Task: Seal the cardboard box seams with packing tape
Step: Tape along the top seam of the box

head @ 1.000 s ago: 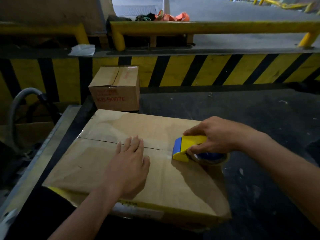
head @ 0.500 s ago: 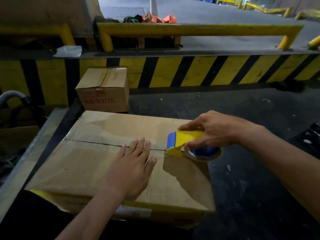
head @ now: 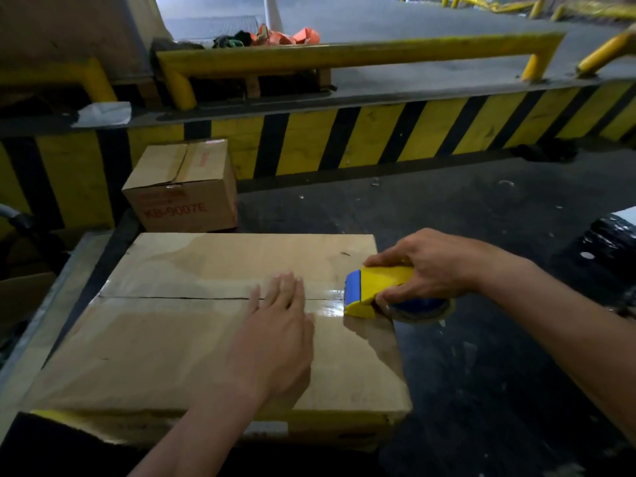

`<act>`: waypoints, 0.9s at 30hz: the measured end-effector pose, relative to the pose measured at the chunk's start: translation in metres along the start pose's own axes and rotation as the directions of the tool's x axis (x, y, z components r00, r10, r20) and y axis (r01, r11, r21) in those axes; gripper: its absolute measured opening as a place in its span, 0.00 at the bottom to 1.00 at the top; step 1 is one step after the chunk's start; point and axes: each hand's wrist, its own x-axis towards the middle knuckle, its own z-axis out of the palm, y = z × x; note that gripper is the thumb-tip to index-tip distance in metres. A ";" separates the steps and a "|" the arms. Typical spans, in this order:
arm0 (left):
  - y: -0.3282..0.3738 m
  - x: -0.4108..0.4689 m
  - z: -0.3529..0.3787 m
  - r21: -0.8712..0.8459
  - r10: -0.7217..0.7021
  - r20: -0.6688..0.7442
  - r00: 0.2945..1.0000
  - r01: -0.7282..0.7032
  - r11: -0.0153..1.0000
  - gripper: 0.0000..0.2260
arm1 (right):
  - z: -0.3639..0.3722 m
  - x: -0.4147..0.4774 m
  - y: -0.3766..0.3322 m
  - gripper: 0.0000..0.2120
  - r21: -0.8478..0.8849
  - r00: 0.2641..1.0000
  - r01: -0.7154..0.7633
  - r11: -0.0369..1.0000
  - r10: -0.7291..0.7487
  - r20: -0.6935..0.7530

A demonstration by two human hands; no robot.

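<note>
A flat box lies on a dark floor, its long top seam running left to right as a thin dark line. The left hand lies palm down on the box top, fingers straight and close together, their tips reaching across the seam a little right of its middle. The right hand grips a yellow dispenser with a blue front edge, fingers curled over its top and the thumb underneath. The dispenser sits at the box's right edge, in line with the seam, and its tape roll hangs just past that edge. A short glossy strip of tape covers the seam between the left fingertips and the dispenser. The seam to the left of the hand shows as an open line, and I cannot tell whether tape covers it. Just behind the box stands a small box with red print, against a yellow-and-black striped wall. A yellow rail runs above the wall. A white sheet lies on the ledge at the left, and a black wrapped bundle sits at the far right.
</note>
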 end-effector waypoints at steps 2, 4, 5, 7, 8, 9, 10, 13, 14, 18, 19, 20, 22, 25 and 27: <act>0.018 0.004 0.005 -0.081 0.061 0.006 0.998 -0.060 0.995 0.29 | 0.001 0.000 0.000 0.34 -0.009 1.000 0.005 1.000 -0.005 -0.019; 0.023 0.004 0.011 -0.097 0.081 0.003 0.997 -0.080 0.992 0.30 | 0.002 -0.001 0.001 0.34 -0.006 1.000 0.010 1.000 -0.010 -0.014; 0.021 0.004 0.012 -0.084 0.084 0.003 0.996 -0.083 0.993 0.30 | 0.001 -0.002 0.003 0.34 0.010 1.000 0.009 1.000 -0.008 -0.009; 0.017 0.003 0.013 -0.071 0.080 0.016 0.997 -0.079 0.994 0.31 | -0.002 -0.008 0.008 0.34 0.050 1.000 0.004 0.999 -0.004 -0.005; 0.016 0.004 0.012 -0.066 0.076 0.015 0.997 -0.075 0.995 0.31 | -0.006 -0.011 0.011 0.34 0.055 1.000 0.005 0.998 -0.005 -0.012; 0.016 0.005 0.011 -0.065 0.075 0.012 0.997 -0.074 0.995 0.31 | -0.009 -0.014 0.015 0.35 0.052 1.000 0.002 0.999 -0.001 -0.015; 0.016 0.005 0.011 -0.060 0.075 0.010 0.997 -0.075 0.995 0.30 | -0.012 -0.017 0.020 0.35 0.050 1.000 -0.007 0.999 0.008 -0.010; 0.017 0.005 0.011 -0.055 0.078 -0.010 0.997 -0.078 0.995 0.30 | -0.014 -0.026 0.031 0.36 0.060 0.999 -0.036 0.998 0.035 0.021; 0.016 0.005 0.011 -0.058 0.074 -0.014 0.997 -0.075 0.996 0.30 | -0.012 -0.026 0.034 0.36 0.066 0.999 -0.043 0.997 0.042 0.023; 0.017 0.005 0.012 -0.064 0.084 -0.028 0.996 -0.086 0.994 0.30 | 0.003 -0.024 0.041 0.35 0.079 0.997 -0.067 0.995 0.065 0.031; 0.017 0.005 0.012 -0.055 0.081 -0.025 0.996 -0.082 0.995 0.30 | 0.008 -0.023 0.043 0.35 0.089 0.998 -0.066 0.994 0.064 0.030; 0.018 0.005 0.012 -0.040 0.069 -0.017 0.997 -0.070 0.997 0.30 | 0.012 -0.023 0.045 0.36 0.107 0.998 -0.064 0.992 0.061 0.027; 0.024 0.007 0.007 -0.015 0.034 0.012 0.999 -0.033 0.999 0.30 | 0.019 -0.023 0.049 0.37 0.140 0.998 -0.062 0.988 0.061 0.015; 0.040 0.016 -0.001 0.067 0.082 -0.002 0.997 -0.082 0.994 0.28 | 0.026 -0.025 0.053 0.38 0.153 0.998 -0.043 0.987 0.049 -0.035; 0.052 0.020 0.002 0.006 0.161 -0.016 0.987 -0.161 0.987 0.27 | 0.026 -0.025 0.054 0.36 0.138 0.998 -0.018 0.990 0.027 -0.065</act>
